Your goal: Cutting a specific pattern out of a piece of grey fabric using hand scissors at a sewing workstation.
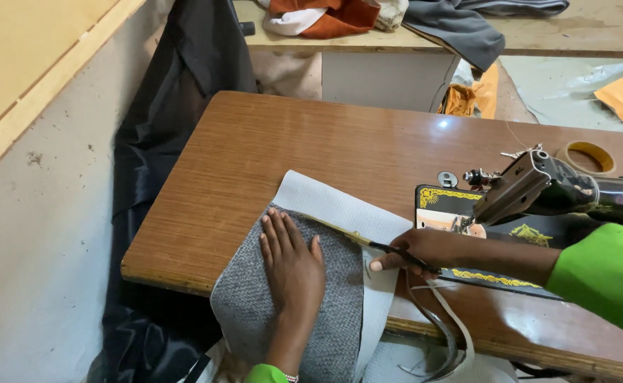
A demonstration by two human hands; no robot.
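We can't see much of the scissors (379, 246): the right hand (414, 252) covers the handles, only a dark blade w/ a yellowish edge shows, running up-left along the grey fabric's edge. The sewing machine (538, 191) is cut off at the right frame edge, and its needle area sits behind the arm. Bottom of the grey fabric (326, 312) runs out of frame; a loose white strip (453, 333) hangs off the table's front edge, its end hard to make out.

Left hand (294, 266): flat, palm down, fingers spread & pointing up-left, pressing the grey fabric, which lies on top of a white backing sheet (326, 202). Not gripping, just holding it flat. Right hand: fist closed round the scissors, thumb forward, forearm in a green sleeve (609, 276) coming in from the right, across the machine base. The hands are apart, w/ grey fabric btwn them.

All this sits near the front edge of a brown wooden table (255, 156). Tape roll (590, 156) at far right, behind the machine. Black cloth (169, 106) drapes down the table's left side.
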